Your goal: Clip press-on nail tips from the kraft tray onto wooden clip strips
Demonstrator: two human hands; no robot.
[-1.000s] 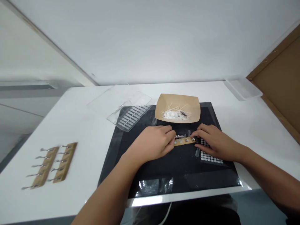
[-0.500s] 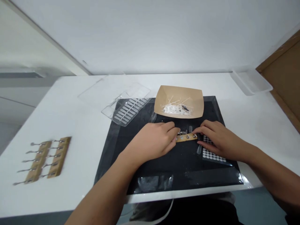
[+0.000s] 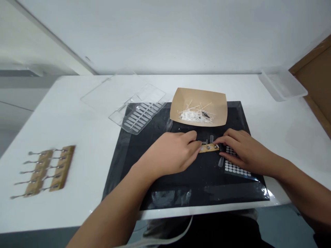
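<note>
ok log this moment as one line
left hand: at left end of tan strip; right hand: at strip's right end, over dotted sheet; paper tray: beyond both hands

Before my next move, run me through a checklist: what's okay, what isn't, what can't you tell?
1. Left hand at the wooden strip: ok.
2. Left grip secure: cannot tell; the hand hides what it pinches.
3. Right hand at the strip's right end: ok.
4. Dotted sheet uncovered: not ok; the right hand hides part.
5. Paper tray apart from both hands: ok.
</note>
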